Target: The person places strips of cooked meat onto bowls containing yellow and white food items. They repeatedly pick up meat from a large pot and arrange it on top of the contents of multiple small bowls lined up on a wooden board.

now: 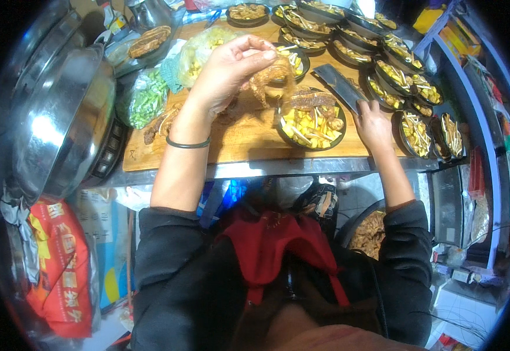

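Note:
My left hand point(228, 70) is raised over the wooden cutting board point(240, 149), with a dark band round its wrist. Its fingers pinch a piece of brown cooked meat point(271, 79) that hangs down, partly blurred. On the right of the board, my right hand point(375, 126) is closed on the handle of a cleaver point(338, 85), whose dark blade points away to the left. Between my hands, near the front edge, stands a black bowl point(312, 145) of yellow chunks, pale strips and brown meat. More brown meat point(160, 126) lies on the board's left side.
Many filled black bowls point(395, 76) crowd the board's far and right sides. A bag of chopped greens point(149, 96) and a bag of yellow pieces point(199, 50) lie at left. A large metal basin point(62, 117) stands beyond them. Purple shelving point(477, 88) borders the right.

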{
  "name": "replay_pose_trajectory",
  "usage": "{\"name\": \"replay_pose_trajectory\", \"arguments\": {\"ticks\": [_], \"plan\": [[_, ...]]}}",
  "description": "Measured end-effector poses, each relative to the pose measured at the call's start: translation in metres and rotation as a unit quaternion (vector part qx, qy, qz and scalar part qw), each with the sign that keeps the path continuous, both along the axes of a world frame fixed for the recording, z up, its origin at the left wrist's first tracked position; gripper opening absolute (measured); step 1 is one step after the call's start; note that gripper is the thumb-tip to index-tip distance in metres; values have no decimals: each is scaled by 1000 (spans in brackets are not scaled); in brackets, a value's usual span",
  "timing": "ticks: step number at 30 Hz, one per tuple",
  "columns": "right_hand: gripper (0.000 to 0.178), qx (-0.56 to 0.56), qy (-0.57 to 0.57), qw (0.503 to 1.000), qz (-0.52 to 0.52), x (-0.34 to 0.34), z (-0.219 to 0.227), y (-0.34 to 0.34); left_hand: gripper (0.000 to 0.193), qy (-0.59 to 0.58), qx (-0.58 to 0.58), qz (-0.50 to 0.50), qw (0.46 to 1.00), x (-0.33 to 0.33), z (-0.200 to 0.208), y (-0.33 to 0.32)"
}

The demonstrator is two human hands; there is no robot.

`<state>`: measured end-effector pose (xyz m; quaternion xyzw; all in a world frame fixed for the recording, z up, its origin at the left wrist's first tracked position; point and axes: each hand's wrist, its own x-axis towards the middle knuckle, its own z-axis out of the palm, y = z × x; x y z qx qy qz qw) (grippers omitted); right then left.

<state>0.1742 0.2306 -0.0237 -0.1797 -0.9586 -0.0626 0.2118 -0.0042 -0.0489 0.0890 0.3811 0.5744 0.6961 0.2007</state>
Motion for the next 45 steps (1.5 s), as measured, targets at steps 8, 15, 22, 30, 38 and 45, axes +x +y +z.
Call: {"name": "replay_pose_trajectory", "arguments": {"ticks": [8, 15, 22, 30, 38, 45], "plan": [[45, -266, 54, 959, 88, -8, 70, -28, 19, -15, 40, -99, 994, 3, 5, 28], [23, -626, -25, 732, 266, -60, 80, -110, 18, -79, 105, -51, 990, -5, 4, 10], [24, -612, -132, 740, 245, -75, 71, -155, 13, -93, 161, 19, 982, -41, 24, -62], [57, -816, -13, 473, 331, -86, 98, -141, 18, -90, 113, -6, 990, -19, 13, -36], [24, -762, 78, 609, 207, -33, 88, -59, 26, -136, 29, -130, 982, 20, -28, 15], [15, -607, 56, 783, 122, -15, 57, -46, 23, -9, -26, -55, 998, 38, -75, 22]]}}
